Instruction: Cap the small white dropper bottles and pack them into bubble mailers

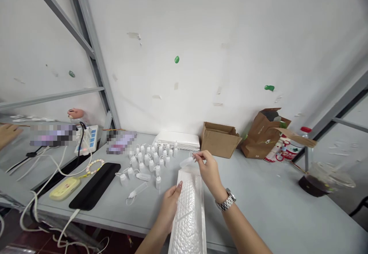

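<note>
The head-worn camera looks forward and down from close above the counter [258,196], over the hands [209,171], facing a white wall [218,47].

A hand could pass along the grey surface [258,196] right of the bubble mailer [188,219], up to the cardboard box [220,141]. Dropper bottles [151,160] crowd the far left.

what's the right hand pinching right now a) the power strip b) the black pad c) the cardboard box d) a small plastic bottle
d, the right hand holds a small translucent plastic bottle in its fingertips, just above the end of the white bubble pouch
</note>
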### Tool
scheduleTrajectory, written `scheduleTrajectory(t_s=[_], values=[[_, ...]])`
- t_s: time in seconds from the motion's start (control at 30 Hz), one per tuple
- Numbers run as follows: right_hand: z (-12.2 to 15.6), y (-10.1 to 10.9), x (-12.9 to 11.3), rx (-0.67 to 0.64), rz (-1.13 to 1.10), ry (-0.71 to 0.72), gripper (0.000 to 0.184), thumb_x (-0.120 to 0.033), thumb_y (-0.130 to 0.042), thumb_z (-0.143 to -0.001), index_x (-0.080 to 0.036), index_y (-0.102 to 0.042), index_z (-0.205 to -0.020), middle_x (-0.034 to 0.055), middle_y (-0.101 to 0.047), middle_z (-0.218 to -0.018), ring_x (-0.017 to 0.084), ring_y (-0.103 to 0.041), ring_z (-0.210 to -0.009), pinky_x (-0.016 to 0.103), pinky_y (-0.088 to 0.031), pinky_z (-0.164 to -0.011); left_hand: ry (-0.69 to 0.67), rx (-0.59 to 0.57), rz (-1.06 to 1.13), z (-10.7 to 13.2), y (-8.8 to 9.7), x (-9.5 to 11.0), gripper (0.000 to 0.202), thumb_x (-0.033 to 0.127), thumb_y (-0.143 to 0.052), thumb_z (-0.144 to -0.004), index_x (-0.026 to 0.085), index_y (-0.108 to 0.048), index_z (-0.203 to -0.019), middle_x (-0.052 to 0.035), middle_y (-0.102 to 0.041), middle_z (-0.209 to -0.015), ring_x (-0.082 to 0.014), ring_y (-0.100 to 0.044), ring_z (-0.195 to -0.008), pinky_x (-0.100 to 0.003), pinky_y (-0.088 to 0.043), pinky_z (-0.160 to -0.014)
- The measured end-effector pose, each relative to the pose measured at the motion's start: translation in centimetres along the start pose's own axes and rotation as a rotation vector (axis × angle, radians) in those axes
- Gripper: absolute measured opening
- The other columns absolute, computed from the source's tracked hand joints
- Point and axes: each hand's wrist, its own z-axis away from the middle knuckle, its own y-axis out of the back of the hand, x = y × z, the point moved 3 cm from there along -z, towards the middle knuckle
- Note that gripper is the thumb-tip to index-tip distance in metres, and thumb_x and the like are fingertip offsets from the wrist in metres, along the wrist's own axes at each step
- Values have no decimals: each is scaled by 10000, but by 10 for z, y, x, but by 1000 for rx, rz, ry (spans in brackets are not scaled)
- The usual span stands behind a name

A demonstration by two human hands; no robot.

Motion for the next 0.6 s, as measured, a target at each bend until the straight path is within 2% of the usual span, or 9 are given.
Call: scheduleTrajectory(t_s=[0.07,0.17,0.23,0.37,0.5,0.6], values=[[6,12,1,15,-3,-33,250,-397,-489,-853,-208,-585,-721,26,-616,-715,187,-561,-713,299,-416,-673,3,-3,2,-1,-2,-2,488,585,-676,-596,131,-678,-774,-42,-687,-687,-226,-615,-731,-274,-423,-670],[13,30,0,158,36,-19,251,-394,-450,-876,-204,-581,-777,40,-628,-769,193,-568,-760,309,-418,-697,9,-9,10,-1,-2,-5,476,569,-671,-619,128,-681,-798,-47,-692,-701,-221,-616,-729,-278,-427,-681],[16,35,0,191,83,3,249,-389,-443,-879,-204,-578,-781,43,-627,-773,195,-566,-764,312,-416,-691,25,-11,21,-1,-2,-5,465,559,-671,-627,129,-685,-804,-50,-696,-707,-221,-617,-730,-277,-429,-676],[17,28,10,50,146,0,253,-401,-472,-851,-209,-572,-719,41,-632,-729,204,-572,-728,328,-415,-688,28,-67,33,2,-8,-2,460,554,-673,-628,134,-692,-817,-48,-701,-723,-216,-620,-730,-277,-427,-688],[11,14,29,-190,-10,-206,271,-427,-510,-807,-204,-535,-655,29,-637,-628,193,-611,-642,311,-438,-649,41,-88,8,5,-12,-2,498,567,-689,-593,121,-686,-816,-43,-689,-692,-216,-614,-706,-285,-422,-674],[1,15,40,-281,-82,-274,325,-489,-529,-763,-194,-525,-627,28,-634,-595,183,-626,-608,296,-457,-626,47,-84,-1,5,-11,-4,509,568,-689,-590,108,-678,-808,-30,-662,-630,-196,-592,-647,-279,-412,-641]])
